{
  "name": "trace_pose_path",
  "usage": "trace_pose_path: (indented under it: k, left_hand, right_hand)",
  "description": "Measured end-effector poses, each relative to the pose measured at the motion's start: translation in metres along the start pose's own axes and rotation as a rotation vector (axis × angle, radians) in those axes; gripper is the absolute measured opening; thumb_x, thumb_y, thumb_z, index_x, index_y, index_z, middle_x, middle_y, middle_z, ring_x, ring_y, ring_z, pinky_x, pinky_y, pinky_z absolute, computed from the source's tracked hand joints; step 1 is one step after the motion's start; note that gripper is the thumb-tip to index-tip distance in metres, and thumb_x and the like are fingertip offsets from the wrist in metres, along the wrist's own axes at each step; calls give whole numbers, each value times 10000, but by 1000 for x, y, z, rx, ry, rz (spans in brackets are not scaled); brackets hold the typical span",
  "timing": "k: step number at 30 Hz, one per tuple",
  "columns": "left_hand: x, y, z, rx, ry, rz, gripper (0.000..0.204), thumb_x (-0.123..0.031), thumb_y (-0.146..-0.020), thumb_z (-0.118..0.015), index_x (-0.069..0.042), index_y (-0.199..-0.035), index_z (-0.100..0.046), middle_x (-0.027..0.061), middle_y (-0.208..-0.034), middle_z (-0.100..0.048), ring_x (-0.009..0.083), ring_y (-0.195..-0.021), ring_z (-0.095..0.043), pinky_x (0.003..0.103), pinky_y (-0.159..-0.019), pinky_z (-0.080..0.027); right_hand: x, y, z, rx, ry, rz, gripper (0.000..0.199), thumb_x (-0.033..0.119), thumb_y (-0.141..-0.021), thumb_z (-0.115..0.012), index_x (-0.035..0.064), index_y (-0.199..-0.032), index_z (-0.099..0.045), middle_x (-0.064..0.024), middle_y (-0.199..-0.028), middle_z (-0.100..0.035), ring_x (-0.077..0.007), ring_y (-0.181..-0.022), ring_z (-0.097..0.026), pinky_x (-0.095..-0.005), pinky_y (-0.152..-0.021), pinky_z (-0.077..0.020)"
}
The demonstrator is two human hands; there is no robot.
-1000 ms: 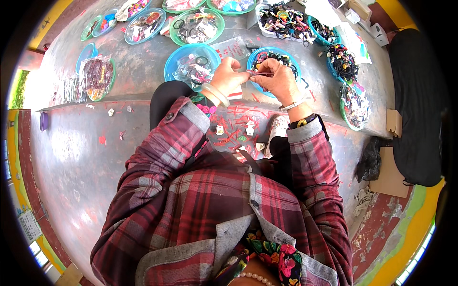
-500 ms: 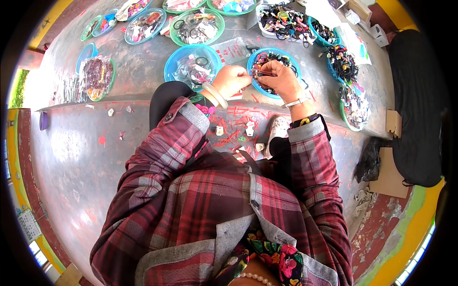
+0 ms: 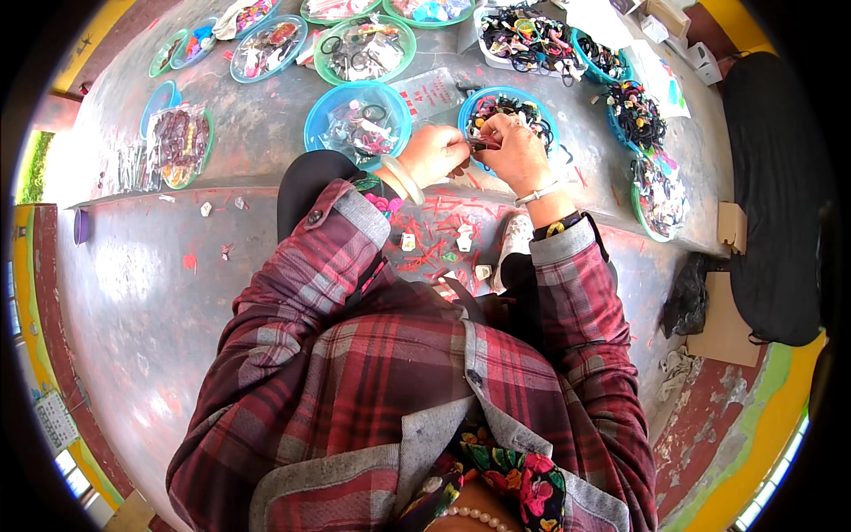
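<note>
My left hand is closed, its fingertips pinched together near those of my right hand. The right hand is closed too, thumb and fingers bent toward the left. A small dark reddish bit shows between the fingertips; what it is I cannot make out. Both hands are at the near edge of a blue bowl, the right one partly over it. In this bowl lie black and coloured hair ties, partly hidden by my right hand. Left of it, a second blue bowl holds clear plastic bags with small items.
Green basins and other bowls of small goods stand further back. At the right are a white tub and baskets heaped with hair ties. Red scraps litter the lower floor by my shoe. A raised ledge runs across.
My right hand has shifted slightly left and down, its fingers closing in on the left hand's fingertips. The left hand has turned a little. The bowls stay where they were.
</note>
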State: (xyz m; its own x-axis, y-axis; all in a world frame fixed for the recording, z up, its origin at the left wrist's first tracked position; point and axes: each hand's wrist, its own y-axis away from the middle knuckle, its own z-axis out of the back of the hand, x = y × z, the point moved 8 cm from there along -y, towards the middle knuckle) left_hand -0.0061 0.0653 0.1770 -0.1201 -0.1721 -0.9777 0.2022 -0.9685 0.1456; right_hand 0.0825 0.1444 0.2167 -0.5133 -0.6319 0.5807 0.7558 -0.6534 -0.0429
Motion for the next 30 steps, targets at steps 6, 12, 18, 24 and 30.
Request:
trace_pose_path:
  k: [6, 12, 18, 24, 30]
  left_hand:
    - [15, 2, -3, 45, 258, 228, 214, -205, -858, -487, -13, -799, -562, 86, -672, -608, 151, -552, -596, 240, -492, -476]
    - [20, 2, 2, 23, 603, 279, 213, -226, -855, -509, -17, -867, -544, 91, -718, -594, 160, -593, -601, 239, -523, -486]
    - [21, 3, -6, 21, 626, 249, 208, -217, -848, -522, -11, -872, -540, 103, -751, -586, 163, -607, -597, 246, -548, -493]
    - [17, 1, 10, -79, 693, 237, 197, -200, -849, -528, -5, -871, -543, 102, -752, -592, 157, -596, -594, 240, -540, -492]
    - [21, -1, -2, 26, 643, 235, 198, -219, -846, -553, -24, -872, -557, 92, -715, -601, 142, -577, -594, 226, -507, -474]
  right_hand:
    - [-10, -3, 0, 92, -430, -19, 313, 250, -699, -705, 29, -890, -592, -53, -753, -628, -151, -670, -603, -269, -581, -466]
    - [-13, 1, 13, 26, -953, -245, 256, 281, -848, -570, 27, -847, -597, -21, -709, -607, -59, -574, -525, -194, -485, -403]
    - [-18, -2, 16, -15, -843, -217, 265, 278, -835, -590, 14, -830, -604, -37, -703, -616, -83, -565, -545, -214, -503, -421]
    - [-13, -2, 32, -167, -279, -149, 354, 348, -766, -649, 1, -827, -616, -85, -683, -635, -175, -606, -609, -290, -581, -468]
    - [-12, -3, 19, -79, -241, -139, 274, 312, -748, -637, 41, -708, -628, -119, -613, -605, -262, -594, -605, -336, -576, -467]
